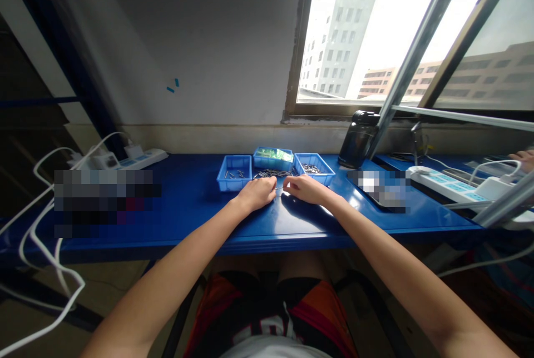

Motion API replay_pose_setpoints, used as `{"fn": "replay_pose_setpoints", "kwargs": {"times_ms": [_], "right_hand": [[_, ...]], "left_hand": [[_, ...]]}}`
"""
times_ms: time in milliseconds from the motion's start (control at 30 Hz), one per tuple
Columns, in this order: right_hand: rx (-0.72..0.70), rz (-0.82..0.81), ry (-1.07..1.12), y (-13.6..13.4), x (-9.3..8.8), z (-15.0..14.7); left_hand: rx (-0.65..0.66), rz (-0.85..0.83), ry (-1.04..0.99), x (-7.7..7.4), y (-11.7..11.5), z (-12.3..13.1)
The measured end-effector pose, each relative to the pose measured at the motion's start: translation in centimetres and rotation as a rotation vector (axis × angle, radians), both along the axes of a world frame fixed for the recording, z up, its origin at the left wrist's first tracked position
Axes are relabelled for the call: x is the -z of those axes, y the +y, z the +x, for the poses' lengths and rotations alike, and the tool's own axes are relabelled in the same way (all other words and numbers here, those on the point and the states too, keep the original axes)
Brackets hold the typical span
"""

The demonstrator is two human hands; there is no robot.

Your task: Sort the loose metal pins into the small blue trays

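Over the blue table [183,197], my left hand [257,193] and my right hand [307,188] face each other with fingers pinched. A thin metal pin-like piece [279,188] spans the small gap between their fingertips; its ends are hidden by the fingers. Just behind the hands lies a loose pile of small metal pieces [273,173]. A blue bin [234,184] with a few such pieces stands beyond my left hand. Another blue bin [323,178], holding more of them, stands beyond my right hand. The pieces are too small to name exactly.
At the back, a third blue bin [273,164] holds a green plastic packet [275,154]. A black bottle [359,140] and a dark phone-like slab [379,194] are to the right. Power strips [448,184] with white cables lie at both sides. Another person's hand [523,159] shows far right.
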State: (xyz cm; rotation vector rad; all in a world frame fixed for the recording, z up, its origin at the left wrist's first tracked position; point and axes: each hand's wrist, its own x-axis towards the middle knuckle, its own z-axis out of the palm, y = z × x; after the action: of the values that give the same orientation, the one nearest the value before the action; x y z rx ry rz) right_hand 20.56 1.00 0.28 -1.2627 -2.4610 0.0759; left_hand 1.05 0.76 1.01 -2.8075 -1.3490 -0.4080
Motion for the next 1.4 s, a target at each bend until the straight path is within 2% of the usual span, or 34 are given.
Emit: {"fn": "replay_pose_setpoints", "kwargs": {"times_ms": [533, 700, 1200, 1400], "right_hand": [[0.001, 0.023, -0.003, -0.05, 0.00, 0.14], [-0.037, 0.024, -0.003, 0.01, 0.01, 0.18], [-0.079, -0.010, 0.031, 0.04, 0.05, 0.17], [-0.027, 0.015, 0.017, 0.00, -0.04, 0.07]], "left_hand": [[-0.013, 0.040, 0.001, 0.37, 0.30, 0.07], [-0.010, 0.046, -0.015, 0.26, 0.09, 0.08], [0.208, 0.143, -0.142, 0.35, 0.41, 0.16], [0.207, 0.143, -0.157, -0.01, -0.07, 0.15]]}}
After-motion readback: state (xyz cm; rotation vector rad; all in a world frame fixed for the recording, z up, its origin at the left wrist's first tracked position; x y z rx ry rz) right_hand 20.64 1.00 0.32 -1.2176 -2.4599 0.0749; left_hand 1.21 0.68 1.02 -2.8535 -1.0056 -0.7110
